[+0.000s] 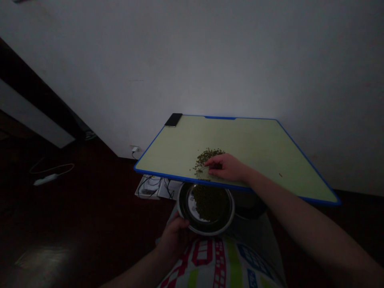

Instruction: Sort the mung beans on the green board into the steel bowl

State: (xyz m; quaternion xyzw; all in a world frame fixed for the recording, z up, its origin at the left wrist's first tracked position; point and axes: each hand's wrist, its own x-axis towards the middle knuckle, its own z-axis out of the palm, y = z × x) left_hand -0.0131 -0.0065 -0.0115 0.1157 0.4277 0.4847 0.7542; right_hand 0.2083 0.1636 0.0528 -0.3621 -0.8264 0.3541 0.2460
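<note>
Gripping metal bowl (192, 204) by its rim with left hand (177, 236), just off near edge of desk (246, 140). Holding right hand (226, 166) partly open over that side of desk — fingers loosely curled at small scattered bits (210, 154). Too dim to tell if pinching any. Similar-looking heap (211, 202) inside bowl, probably the same stuff. Dark flat device (173, 119) at desk's far left corner — white box (148, 187) below desk, left of bowl.

Pale yellow-green bench (249, 138) with blue edging, dark phone (173, 120) flat at its far left corner, loose scatter of small greenish-brown bits (207, 154) near the front edge, tiny reddish sliver (280, 175) lying apart toward the right.
</note>
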